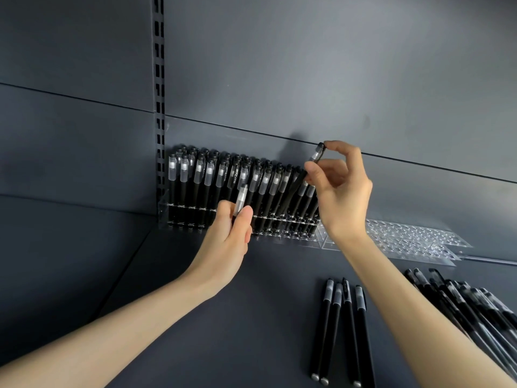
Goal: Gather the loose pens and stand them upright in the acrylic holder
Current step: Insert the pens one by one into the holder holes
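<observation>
At the crowded right end of the acrylic holder (pixel 163 208), toward 12 o'clock, the right hand (pixel 341 191) pinched a tilted pen (pixel 300 179) and the left hand (pixel 229 236) gripped a second pen (pixel 240 200), with loose pens (pixel 349 326) lying at 5 o'clock; a slanted entry risked jamming against the standing pens.

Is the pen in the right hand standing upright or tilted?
Tilted. The right hand pinches the pen near its cap; it leans rightward across the upright pens. Tip seating: cannot tell.
</observation>
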